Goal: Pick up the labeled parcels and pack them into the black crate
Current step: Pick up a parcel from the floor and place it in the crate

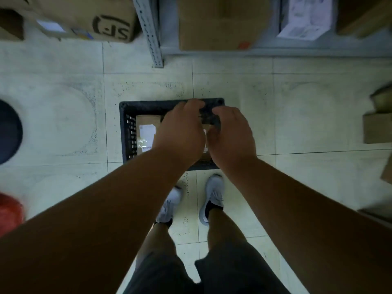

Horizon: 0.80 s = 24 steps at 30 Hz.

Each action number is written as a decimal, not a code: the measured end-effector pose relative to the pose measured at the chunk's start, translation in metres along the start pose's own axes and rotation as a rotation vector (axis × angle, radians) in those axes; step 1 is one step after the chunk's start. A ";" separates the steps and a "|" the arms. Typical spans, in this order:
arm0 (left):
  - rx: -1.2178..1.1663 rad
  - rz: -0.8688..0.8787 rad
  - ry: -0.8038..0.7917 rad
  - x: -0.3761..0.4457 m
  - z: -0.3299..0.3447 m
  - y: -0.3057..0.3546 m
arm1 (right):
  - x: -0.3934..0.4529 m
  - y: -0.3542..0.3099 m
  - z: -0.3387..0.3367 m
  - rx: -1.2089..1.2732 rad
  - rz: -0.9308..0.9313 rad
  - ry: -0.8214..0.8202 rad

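On the tiled floor [63, 115], just beyond the person's shoes, the black crate [148, 106] is sitting within easy reach, probably so parcels can be dropped straight down into it. Inside the crate, at its left, a brown cardboard parcel [146, 124] is lying flat with its white label facing up. Over the crate's right half, the left hand [180, 134] and right hand [231, 136] are hovering close together, fingers curling around a small dark object [209, 118]; what it is, and how firmly either is gripping it, I cannot tell.
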<state>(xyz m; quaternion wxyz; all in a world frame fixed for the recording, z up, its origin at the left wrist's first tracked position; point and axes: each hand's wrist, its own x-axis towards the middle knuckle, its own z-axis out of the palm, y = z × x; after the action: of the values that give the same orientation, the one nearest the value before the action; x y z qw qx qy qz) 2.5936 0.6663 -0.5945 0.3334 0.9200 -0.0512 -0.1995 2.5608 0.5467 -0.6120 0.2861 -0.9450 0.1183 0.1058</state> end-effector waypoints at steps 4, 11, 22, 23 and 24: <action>-0.017 0.114 0.111 -0.048 -0.071 0.069 | -0.050 -0.044 -0.098 0.093 -0.019 0.171; -0.063 0.427 0.151 -0.120 -0.130 0.168 | -0.127 -0.082 -0.215 0.261 -0.004 0.475; -0.113 0.787 0.028 -0.173 -0.069 0.339 | -0.240 0.021 -0.340 0.439 0.211 0.775; -0.126 0.803 -0.005 -0.177 -0.052 0.358 | -0.251 0.041 -0.352 0.429 0.239 0.791; -0.138 0.812 -0.039 -0.182 -0.033 0.376 | -0.262 0.062 -0.363 0.421 0.270 0.807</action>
<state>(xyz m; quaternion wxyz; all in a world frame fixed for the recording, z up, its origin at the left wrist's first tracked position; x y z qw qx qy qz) 2.4551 0.4365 -0.2728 0.4449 0.7965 -0.4029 -0.0722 2.3425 0.3340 -0.2786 0.3863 -0.8083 0.3605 -0.2598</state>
